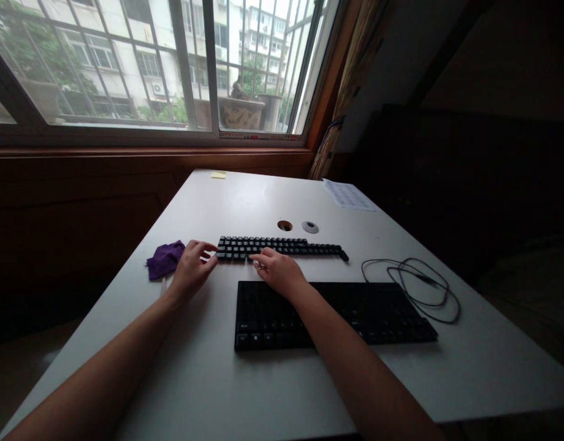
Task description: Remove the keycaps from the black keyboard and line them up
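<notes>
Rows of loose black keycaps (282,246) lie lined up on the white table, beyond a black keyboard (378,312). At the left end of the rows is my left hand (194,266), its thumb and forefinger apart and their tips close to the end keycaps. My right hand (277,269) reaches over the keyboard to the front row. Its forefinger and thumb come together at a keycap there, and the other fingers are curled. My right forearm covers part of the keyboard, whose key area is dark and hard to make out.
A purple cloth (165,260) lies left of my left hand, with a pale stick (163,285) beside it. The keyboard's cable (441,294) is coiled at the right. Farther back are a cable hole (285,226), its round cover (310,227), a paper sheet (349,195) and a yellow note (218,175).
</notes>
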